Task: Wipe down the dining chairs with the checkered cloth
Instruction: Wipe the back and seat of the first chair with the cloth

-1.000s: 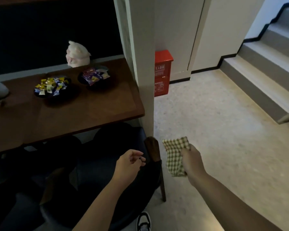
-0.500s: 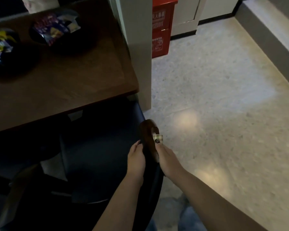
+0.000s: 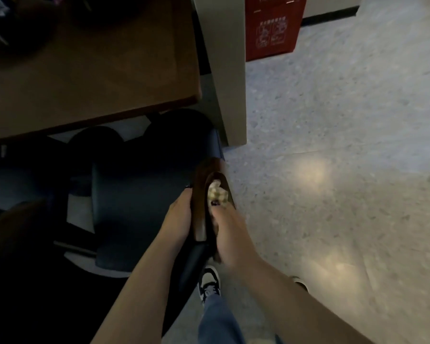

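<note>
Hands flank the chair's wooden armrest: the left hand lies against its inner side with fingers nearly straight, touching the wood; the right hand holds the bunched checkered cloth pressed on the armrest's outer face. Left of them sits the dark blue chair seat, tucked under the brown bench. Farther right stand a pale pillar, a red box and speckled floor.
</note>
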